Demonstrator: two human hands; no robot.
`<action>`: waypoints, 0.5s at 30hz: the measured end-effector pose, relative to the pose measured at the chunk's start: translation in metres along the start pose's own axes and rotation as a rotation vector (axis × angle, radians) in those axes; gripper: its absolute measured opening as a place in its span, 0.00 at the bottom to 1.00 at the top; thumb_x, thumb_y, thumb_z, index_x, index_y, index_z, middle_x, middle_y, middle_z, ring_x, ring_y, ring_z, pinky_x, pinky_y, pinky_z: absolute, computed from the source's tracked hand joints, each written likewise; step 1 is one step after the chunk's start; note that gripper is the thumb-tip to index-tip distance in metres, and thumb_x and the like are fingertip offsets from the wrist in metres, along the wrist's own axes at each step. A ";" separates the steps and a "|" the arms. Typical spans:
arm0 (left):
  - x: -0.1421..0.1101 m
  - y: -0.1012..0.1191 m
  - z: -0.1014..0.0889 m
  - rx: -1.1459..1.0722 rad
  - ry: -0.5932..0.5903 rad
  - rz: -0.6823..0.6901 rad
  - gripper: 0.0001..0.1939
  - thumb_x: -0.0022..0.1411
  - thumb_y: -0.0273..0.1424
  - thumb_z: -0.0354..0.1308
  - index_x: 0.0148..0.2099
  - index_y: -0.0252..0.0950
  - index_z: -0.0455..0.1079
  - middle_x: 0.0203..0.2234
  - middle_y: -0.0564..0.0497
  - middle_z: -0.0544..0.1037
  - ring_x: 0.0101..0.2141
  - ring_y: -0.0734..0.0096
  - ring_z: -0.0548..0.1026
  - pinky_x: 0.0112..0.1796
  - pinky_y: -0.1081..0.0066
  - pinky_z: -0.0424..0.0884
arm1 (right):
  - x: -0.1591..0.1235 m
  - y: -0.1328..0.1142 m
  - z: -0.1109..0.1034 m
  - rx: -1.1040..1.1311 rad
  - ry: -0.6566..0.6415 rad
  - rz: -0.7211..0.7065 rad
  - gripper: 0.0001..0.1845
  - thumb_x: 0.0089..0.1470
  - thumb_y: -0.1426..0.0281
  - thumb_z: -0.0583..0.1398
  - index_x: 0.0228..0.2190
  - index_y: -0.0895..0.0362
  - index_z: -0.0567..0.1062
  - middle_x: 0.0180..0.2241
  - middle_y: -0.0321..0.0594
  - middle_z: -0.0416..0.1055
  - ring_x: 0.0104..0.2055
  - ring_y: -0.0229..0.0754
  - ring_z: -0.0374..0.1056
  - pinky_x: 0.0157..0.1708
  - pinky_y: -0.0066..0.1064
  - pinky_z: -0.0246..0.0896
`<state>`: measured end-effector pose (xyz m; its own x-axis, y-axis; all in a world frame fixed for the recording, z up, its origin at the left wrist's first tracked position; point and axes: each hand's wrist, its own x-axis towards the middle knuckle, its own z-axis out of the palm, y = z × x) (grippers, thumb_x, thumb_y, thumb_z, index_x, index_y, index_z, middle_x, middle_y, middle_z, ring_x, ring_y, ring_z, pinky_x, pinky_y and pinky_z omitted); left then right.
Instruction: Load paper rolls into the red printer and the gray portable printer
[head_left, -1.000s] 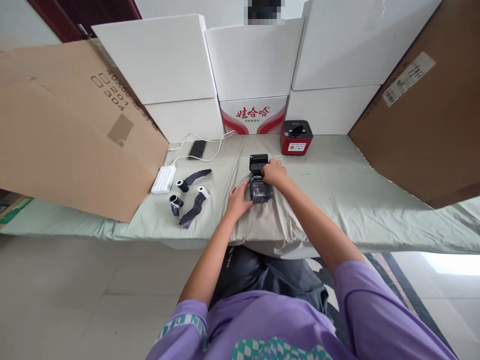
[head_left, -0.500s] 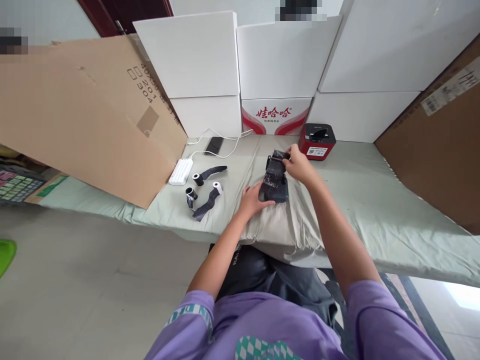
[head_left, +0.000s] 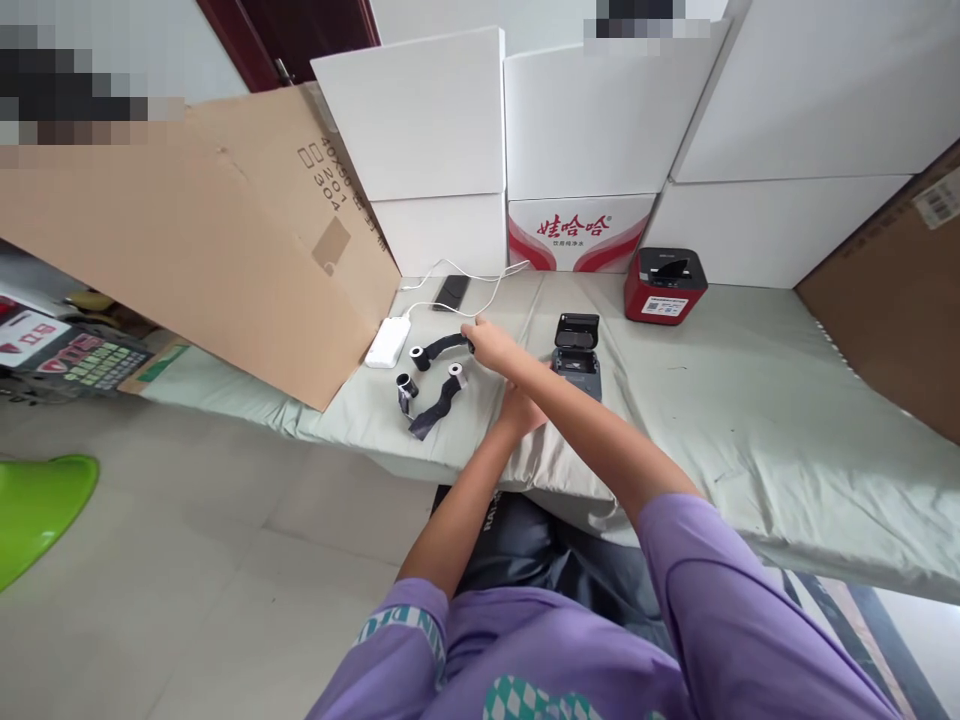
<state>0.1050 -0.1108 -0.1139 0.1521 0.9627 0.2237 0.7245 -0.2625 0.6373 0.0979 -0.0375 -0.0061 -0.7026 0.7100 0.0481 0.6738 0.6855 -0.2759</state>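
Observation:
A small dark portable printer (head_left: pixel 581 383) stands on the cloth with its lid (head_left: pixel 577 331) raised, showing the bay inside. My left hand (head_left: pixel 523 412) grips the printer's left side; my right forearm crosses over and hides part of it. Stretched to the left, my right hand (head_left: pixel 491 345) has its fingers closed on a black paper strip, of which only a dark bit shows under the fingertips. Close to it lie paper rolls with black printed tails: one at the back (head_left: pixel 420 358), one with a white core (head_left: pixel 456 372) and one standing at the left (head_left: pixel 406 385).
Behind the rolls are a white power bank (head_left: pixel 388 342), a white cable (head_left: pixel 442 304) and a black phone (head_left: pixel 451 292). A red box-shaped device (head_left: pixel 665 288) stands at the back right. White cartons (head_left: pixel 581 130) and brown cardboard (head_left: pixel 247 240) wall the table; a green stool (head_left: pixel 45 510) is at left.
My right hand has left the printer and swung left to the rolls. The black strip no longer lies over the printer, whose open bay now shows. The view has turned slightly left.

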 end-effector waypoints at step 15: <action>-0.011 0.010 -0.008 -0.226 -0.022 -0.036 0.31 0.71 0.31 0.49 0.74 0.37 0.57 0.68 0.49 0.68 0.69 0.59 0.63 0.69 0.62 0.60 | 0.048 -0.047 0.005 -0.030 0.029 -0.250 0.30 0.59 0.82 0.53 0.59 0.53 0.74 0.58 0.49 0.72 0.59 0.58 0.59 0.56 0.47 0.56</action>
<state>0.1048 -0.1241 -0.1037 0.1453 0.9722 0.1835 0.5613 -0.2337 0.7939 0.0313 -0.0359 0.0046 -0.8419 0.5216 0.1388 0.4865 0.8447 -0.2231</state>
